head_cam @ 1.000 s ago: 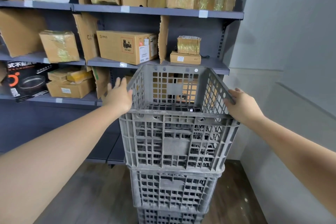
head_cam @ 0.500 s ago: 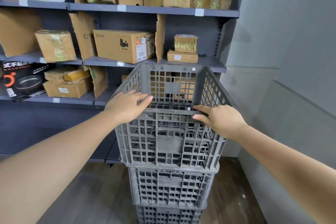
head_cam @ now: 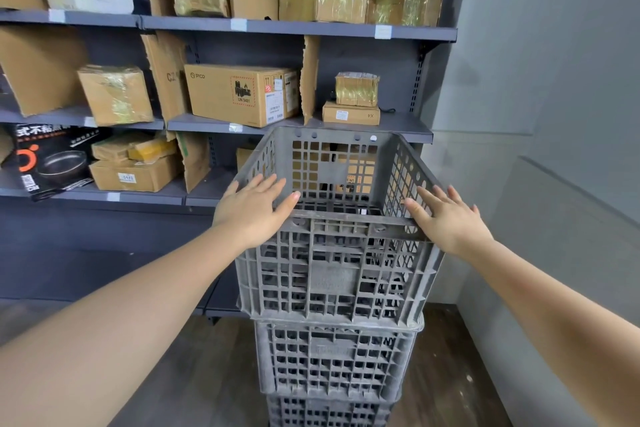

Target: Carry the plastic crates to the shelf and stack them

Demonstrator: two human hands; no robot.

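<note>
We've got the top crate [head_cam: 334, 267] seated on the stack at 12 o'clock by the shelf [head_cam: 298, 28], left hand [head_cam: 254, 210] & right hand [head_cam: 446, 218] flat, fingers spread, gripping nothing, prob. squaring its near corners.

The top crate [head_cam: 337, 274] is open above. The shelf [head_cam: 408, 123] edge crowds its far rim. A grey wall [head_cam: 554, 114] closes the right side.

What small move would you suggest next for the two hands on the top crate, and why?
Probably lift both hands away. The top crate already sits on the crate below beside the shelf, and the left hand and right hand lie open on its rim, gripping nothing.
</note>
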